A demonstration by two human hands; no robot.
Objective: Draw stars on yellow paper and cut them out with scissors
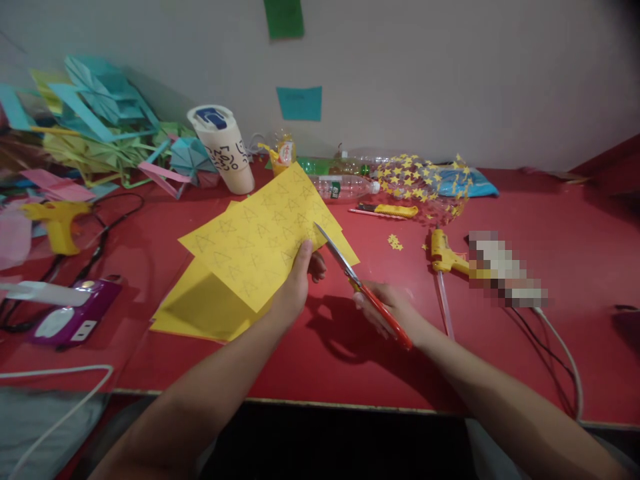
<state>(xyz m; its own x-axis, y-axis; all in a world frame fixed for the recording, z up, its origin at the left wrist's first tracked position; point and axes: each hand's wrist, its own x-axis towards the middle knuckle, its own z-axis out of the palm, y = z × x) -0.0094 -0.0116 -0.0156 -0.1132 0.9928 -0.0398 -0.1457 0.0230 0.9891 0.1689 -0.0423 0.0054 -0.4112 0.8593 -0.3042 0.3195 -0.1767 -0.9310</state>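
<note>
My left hand pinches the right edge of a yellow sheet covered with drawn star outlines, thumb on top. The sheet is raised and tilted above a stack of yellow paper on the red table. Red-handled scissors are in my right hand; their blades point up and left, with the tip at the sheet's right part. The blades look closed or nearly so. Part of my right hand's fingers is hidden behind the handles.
Small cut stars, a yellow cutter and a glue gun lie to the right. Behind are plastic bottles and a white tumbler. Folded paper, another glue gun and a purple power strip are left.
</note>
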